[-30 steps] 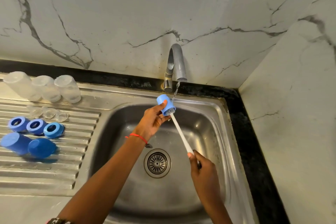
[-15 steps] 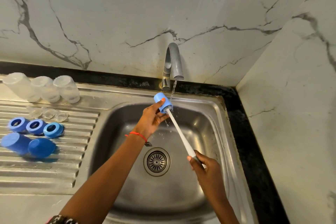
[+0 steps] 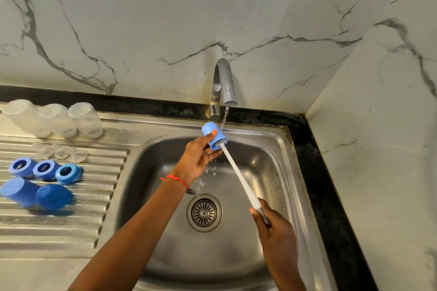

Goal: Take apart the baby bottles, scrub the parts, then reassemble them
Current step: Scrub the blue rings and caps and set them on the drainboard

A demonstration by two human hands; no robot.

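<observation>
Forearms reach in from the bottom edge over the steel sink (image 3: pixel 279 172). Nearest, the right hand (image 3: pixel 274 234) is wrapped round the lower end of a white brush (image 3: pixel 238 172), whose handle slants up and to the left across the basin. Below the handle, on the basin floor, sits the round drain (image 3: pixel 204 212). Farther up, the left hand (image 3: pixel 197 159), with a red thread (image 3: pixel 176 178) at the wrist, grips a blue cap (image 3: pixel 212 136) between thumb and fingers, its open mouth turned down and to the right toward the other hand. The bristle end of the brush is inside that mouth. The two hands are well apart, joined only by the brush and the cap.

The cap is held above the back of the basin, just under the spout of the tap (image 3: pixel 223 85), and a thin stream of water (image 3: pixel 224 117) runs down just beside its right edge; drops fall below the left hand.

To the left, on the ribbed draining board (image 3: pixel 71 227) of the desk, two more blue caps (image 3: pixel 35 194) lie on their sides nearest the viewer. Behind them stand three blue rings (image 3: pixel 45 169) in a row, then three clear teats (image 3: pixel 60 151), small and blurred. At the back, against the black strip under the marble wall (image 3: pixel 165 19), three clear bottles (image 3: pixel 55 119) stand side by side, apparently mouth down.
</observation>
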